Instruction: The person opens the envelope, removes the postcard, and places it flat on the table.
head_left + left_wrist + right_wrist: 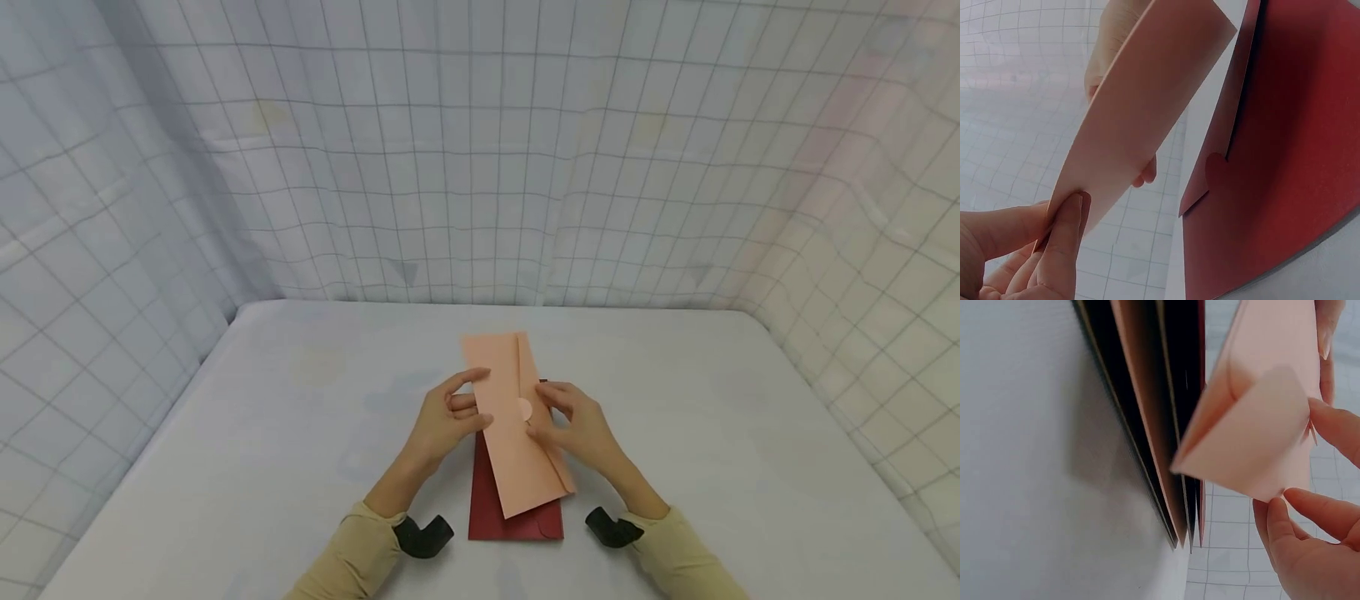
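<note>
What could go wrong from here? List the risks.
1. The right hand pinches the flap of the pink envelope; a hard pull might crease or tear it.
2. The pink envelope is held slanted above the red one; if the left hand loosens, it could slip and land askew.

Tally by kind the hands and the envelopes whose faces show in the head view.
Pink envelope: 1
Red envelope: 1
Left hand and right hand: 2
Total: 4
Edge-on layers in the right wrist view are left out; their number is unclear.
</note>
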Action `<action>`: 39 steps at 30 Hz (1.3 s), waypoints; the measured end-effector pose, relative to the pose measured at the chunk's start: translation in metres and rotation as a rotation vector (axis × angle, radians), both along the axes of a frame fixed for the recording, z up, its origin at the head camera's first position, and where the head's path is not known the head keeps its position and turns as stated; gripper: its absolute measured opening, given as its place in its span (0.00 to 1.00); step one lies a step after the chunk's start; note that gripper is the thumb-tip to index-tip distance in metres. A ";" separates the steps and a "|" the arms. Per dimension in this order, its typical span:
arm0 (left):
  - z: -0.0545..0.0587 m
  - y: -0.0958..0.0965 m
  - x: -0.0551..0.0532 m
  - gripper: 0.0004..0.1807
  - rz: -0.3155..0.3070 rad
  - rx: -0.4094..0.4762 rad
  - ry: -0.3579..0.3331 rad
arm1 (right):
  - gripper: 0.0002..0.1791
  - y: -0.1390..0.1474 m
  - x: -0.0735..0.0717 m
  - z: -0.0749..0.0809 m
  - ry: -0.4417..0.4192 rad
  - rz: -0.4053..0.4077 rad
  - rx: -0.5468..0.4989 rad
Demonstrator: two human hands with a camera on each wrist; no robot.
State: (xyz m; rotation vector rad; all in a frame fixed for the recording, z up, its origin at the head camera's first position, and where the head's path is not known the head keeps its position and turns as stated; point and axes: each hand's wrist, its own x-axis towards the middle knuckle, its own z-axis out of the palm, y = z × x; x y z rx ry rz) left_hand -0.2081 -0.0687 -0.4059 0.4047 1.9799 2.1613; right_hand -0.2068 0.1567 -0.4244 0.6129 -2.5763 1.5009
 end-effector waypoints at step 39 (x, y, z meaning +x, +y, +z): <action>0.006 -0.007 -0.002 0.33 0.060 -0.032 -0.041 | 0.25 -0.004 0.005 0.011 0.169 -0.022 0.044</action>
